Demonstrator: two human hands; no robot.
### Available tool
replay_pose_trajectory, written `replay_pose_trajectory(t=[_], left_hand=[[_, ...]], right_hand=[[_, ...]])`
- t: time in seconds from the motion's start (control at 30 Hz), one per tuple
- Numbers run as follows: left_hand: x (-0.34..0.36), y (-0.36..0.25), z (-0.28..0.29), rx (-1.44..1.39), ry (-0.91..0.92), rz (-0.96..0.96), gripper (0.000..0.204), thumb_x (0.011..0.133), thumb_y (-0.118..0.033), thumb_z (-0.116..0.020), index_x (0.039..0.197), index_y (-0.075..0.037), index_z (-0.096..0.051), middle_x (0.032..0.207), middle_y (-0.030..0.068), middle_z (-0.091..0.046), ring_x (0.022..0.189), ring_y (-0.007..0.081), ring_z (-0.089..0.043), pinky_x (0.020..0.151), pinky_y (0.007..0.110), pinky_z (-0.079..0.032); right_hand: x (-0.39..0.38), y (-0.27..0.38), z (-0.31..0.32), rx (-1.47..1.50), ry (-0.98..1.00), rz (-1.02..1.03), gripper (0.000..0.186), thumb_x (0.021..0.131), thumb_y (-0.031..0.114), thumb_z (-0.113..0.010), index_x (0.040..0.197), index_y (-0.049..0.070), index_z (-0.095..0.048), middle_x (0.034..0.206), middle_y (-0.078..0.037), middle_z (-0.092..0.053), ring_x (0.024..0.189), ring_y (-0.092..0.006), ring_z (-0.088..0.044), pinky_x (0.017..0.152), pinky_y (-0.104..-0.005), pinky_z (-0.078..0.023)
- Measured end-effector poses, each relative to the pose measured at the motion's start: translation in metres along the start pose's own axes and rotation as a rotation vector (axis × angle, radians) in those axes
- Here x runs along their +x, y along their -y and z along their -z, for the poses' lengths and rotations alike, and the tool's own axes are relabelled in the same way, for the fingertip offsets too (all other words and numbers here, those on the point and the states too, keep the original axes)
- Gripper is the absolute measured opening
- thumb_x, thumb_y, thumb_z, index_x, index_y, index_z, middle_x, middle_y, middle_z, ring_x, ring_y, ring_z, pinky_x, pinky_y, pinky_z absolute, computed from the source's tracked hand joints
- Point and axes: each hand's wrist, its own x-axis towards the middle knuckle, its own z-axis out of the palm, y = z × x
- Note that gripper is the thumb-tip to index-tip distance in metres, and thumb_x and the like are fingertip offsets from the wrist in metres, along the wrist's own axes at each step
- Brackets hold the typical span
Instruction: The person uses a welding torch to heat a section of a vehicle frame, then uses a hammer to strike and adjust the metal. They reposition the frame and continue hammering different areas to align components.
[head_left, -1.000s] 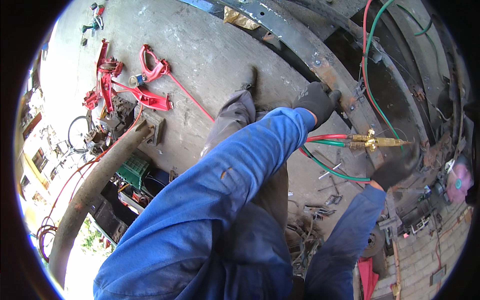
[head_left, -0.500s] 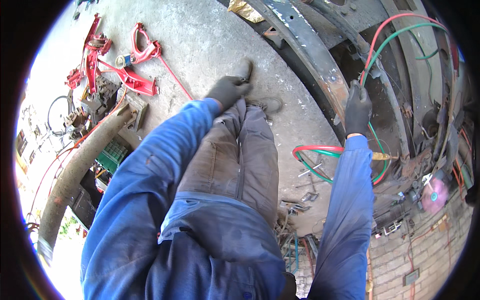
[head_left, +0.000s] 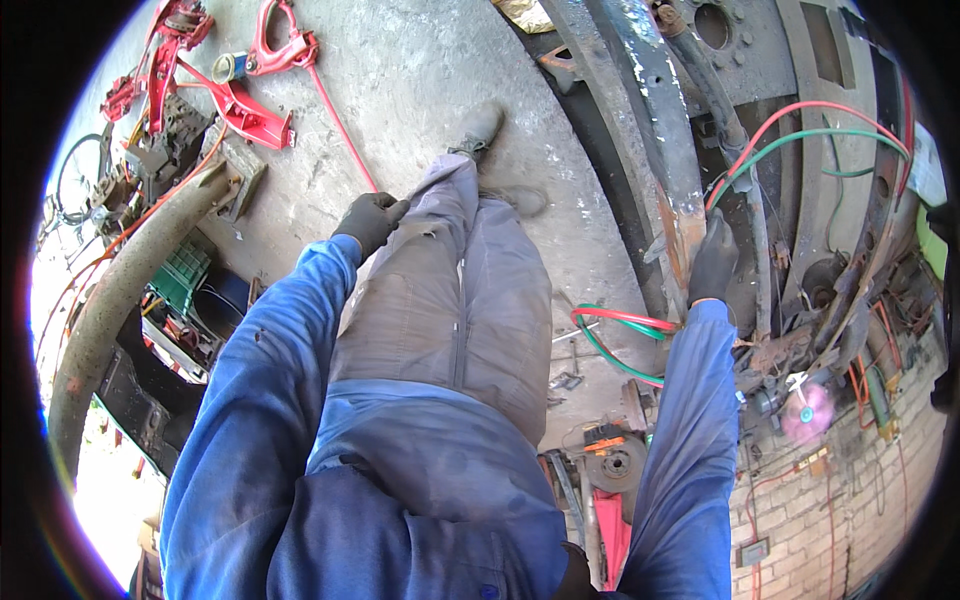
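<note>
Both my hands wear dark gloves. My right hand (head_left: 713, 262) is closed around a pair of joined hoses, one red (head_left: 770, 122) and one green (head_left: 770, 158). The hoses arch up and to the right from my fist, over the vehicle frame. Below the hand, a loop of the same hoses (head_left: 622, 318) hangs beside my forearm, which hides part of it. My left hand (head_left: 372, 222) is in front of my left thigh, fingers curled together, with nothing visible in them. It overlaps the near end of a long red bar (head_left: 340, 125) in the picture.
A bare, rusty vehicle frame (head_left: 640, 120) runs along the right. Red-painted suspension parts (head_left: 250, 110) lie on the concrete floor (head_left: 420, 60) at far left, near a thick pipe (head_left: 140, 260) and a green crate (head_left: 182, 275). A brake disc (head_left: 615, 463) and tools lie near my right forearm.
My left hand has swung left and nearer to me. My right hand still grips the hoses, slightly lower in view. A brass-coloured piece by my right forearm no longer shows. My feet have shifted.
</note>
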Motion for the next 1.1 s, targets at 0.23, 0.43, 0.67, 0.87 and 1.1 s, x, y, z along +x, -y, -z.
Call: replay_pose_trajectory(t=[0.23,0.43,0.67,0.87,1.1], left_hand=[[-0.006,-0.023,-0.024,-0.073,0.039,-0.050,0.041,0.101,-0.040,-0.073,0.110,-0.001,-0.078,0.088,0.0055,-0.075,0.073,0.0130,-0.067,0.065,0.033,-0.055],[0.001,-0.017,-0.022,-0.212,0.029,-0.078,0.040,0.099,-0.037,-0.073,0.114,-0.001,-0.077,0.094,0.0087,-0.076,0.080,0.0156,-0.071,0.071,0.032,-0.058],[-0.002,0.000,-0.006,-0.292,0.097,-0.067,0.044,0.098,-0.031,-0.073,0.127,0.002,-0.071,0.099,0.0083,-0.074,0.077,0.0151,-0.068,0.068,0.031,-0.055],[-0.009,-0.009,-0.003,-0.222,0.148,-0.150,0.052,0.094,-0.019,-0.065,0.142,0.001,-0.061,0.105,0.0071,-0.069,0.084,0.0138,-0.066,0.073,0.030,-0.054],[-0.021,-0.055,-0.019,-0.259,0.275,-0.279,0.059,0.089,-0.006,-0.061,0.148,-0.003,-0.057,0.113,0.0056,-0.066,0.091,0.0136,-0.063,0.081,0.029,-0.054]], right_hand=[[0.004,-0.027,0.004,-0.213,0.048,0.241,0.043,0.112,0.026,-0.054,0.136,-0.006,-0.069,0.126,-0.018,-0.075,0.114,-0.0242,-0.071,0.096,-0.0368,-0.053],[0.001,-0.019,0.007,-0.186,0.078,0.160,0.043,0.112,0.026,-0.053,0.135,-0.007,-0.069,0.126,-0.017,-0.074,0.114,-0.0245,-0.069,0.098,-0.0358,-0.051],[0.001,-0.017,0.006,-0.156,0.055,0.181,0.044,0.112,0.028,-0.053,0.134,-0.007,-0.069,0.126,-0.014,-0.074,0.112,-0.0209,-0.069,0.097,-0.0347,-0.052],[0.000,-0.012,0.003,-0.055,0.032,0.099,0.044,0.111,0.031,-0.056,0.131,-0.006,-0.071,0.121,-0.012,-0.074,0.109,-0.0174,-0.069,0.093,-0.0315,-0.052],[-0.004,0.010,0.006,0.154,0.015,-0.063,0.046,0.110,0.036,-0.061,0.127,-0.006,-0.072,0.117,-0.015,-0.075,0.105,-0.0190,-0.071,0.093,-0.0345,-0.053]])
